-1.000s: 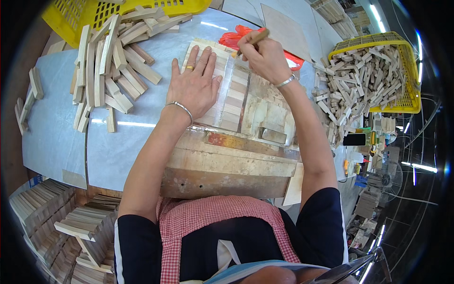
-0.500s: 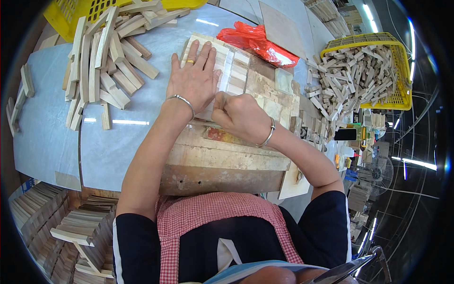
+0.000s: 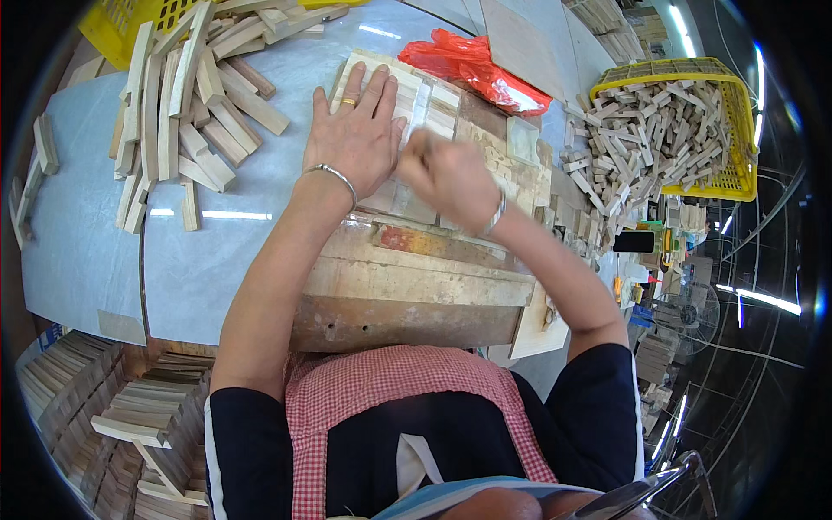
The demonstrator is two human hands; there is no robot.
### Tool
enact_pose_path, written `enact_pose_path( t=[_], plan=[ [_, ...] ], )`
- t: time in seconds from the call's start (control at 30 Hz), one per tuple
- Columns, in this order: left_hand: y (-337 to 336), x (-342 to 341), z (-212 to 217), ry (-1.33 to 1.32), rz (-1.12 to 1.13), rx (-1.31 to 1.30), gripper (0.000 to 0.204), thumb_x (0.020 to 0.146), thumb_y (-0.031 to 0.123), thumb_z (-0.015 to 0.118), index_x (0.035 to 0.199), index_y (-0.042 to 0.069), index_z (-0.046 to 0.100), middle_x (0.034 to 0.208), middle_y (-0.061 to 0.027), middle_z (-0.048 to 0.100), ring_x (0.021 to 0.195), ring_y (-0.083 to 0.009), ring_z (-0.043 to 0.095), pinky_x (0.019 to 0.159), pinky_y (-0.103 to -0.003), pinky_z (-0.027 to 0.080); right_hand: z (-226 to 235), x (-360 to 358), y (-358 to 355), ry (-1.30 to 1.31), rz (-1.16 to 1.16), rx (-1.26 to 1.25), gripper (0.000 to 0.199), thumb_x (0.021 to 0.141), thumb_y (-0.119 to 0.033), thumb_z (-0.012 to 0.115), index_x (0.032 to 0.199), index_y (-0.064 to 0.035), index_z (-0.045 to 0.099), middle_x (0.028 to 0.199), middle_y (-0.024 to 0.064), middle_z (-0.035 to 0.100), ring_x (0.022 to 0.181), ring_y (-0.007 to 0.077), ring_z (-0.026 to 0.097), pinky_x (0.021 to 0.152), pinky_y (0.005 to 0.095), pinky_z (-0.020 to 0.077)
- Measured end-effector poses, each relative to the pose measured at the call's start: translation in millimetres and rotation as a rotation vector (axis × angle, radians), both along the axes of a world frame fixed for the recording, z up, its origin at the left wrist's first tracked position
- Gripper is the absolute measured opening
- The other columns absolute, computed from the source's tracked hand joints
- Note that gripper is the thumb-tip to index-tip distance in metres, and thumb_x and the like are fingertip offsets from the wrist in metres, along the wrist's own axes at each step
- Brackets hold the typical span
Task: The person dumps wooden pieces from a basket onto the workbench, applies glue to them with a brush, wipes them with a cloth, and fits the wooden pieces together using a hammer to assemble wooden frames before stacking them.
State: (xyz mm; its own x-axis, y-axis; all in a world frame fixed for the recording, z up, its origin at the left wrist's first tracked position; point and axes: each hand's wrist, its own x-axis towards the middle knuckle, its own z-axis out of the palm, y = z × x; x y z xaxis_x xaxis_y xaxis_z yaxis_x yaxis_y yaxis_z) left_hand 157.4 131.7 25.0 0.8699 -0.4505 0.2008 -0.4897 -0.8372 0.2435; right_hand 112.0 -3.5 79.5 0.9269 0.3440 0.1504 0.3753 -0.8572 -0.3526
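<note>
Where the left hand lies, wooden strips are hidden.

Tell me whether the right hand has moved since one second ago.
Yes. Against the red plastic bag, the right hand has moved toward the person and slightly left; it no longer overlaps the bag in view.

Row of wood strips, pale to light brown, flat, edges butted side by side, running crosswise along left side of worn board, reaching its far left corner. Pale shiny band crosses them far-to-near. Dark tool over strips, blurred, mostly hidden; contact unclear.
</note>
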Motion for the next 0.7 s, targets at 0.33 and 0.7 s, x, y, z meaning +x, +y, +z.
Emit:
enact_pose_path(
  t=[0.33, 0.7],
  plan=[
    [-3, 0, 1, -0.040, 0.027, 0.015, 0.050, 0.098, 0.034, 0.032, 0.141, 0.009, 0.035, 0.150, -0.0029, 0.030, 0.140, -0.0219, 0.023, 0.107, -0.055, 0.027, -5, -69, 7, -0.042, 0.043, 0.160, 0.010, 0.081, -0.005, 0.063, 0.089, -0.0028, 0.058, 0.065, 0.0119, 0.058, 0.054, 0.0238, 0.061, 0.050, 0.0310, 0.0477],
    [-2, 0, -1, -0.063, 0.029, 0.020, 0.050, 0.097, 0.033, 0.033, 0.140, 0.009, 0.037, 0.149, -0.0029, 0.031, 0.139, -0.0218, 0.025, 0.107, -0.055, 0.028, -4, -75, 7, -0.051, 0.049, 0.211, 0.008, 0.082, -0.005, 0.061, 0.088, -0.0018, 0.057, 0.067, 0.0118, 0.058, 0.055, 0.0243, 0.060, 0.050, 0.0312, 0.0475]
  ],
)
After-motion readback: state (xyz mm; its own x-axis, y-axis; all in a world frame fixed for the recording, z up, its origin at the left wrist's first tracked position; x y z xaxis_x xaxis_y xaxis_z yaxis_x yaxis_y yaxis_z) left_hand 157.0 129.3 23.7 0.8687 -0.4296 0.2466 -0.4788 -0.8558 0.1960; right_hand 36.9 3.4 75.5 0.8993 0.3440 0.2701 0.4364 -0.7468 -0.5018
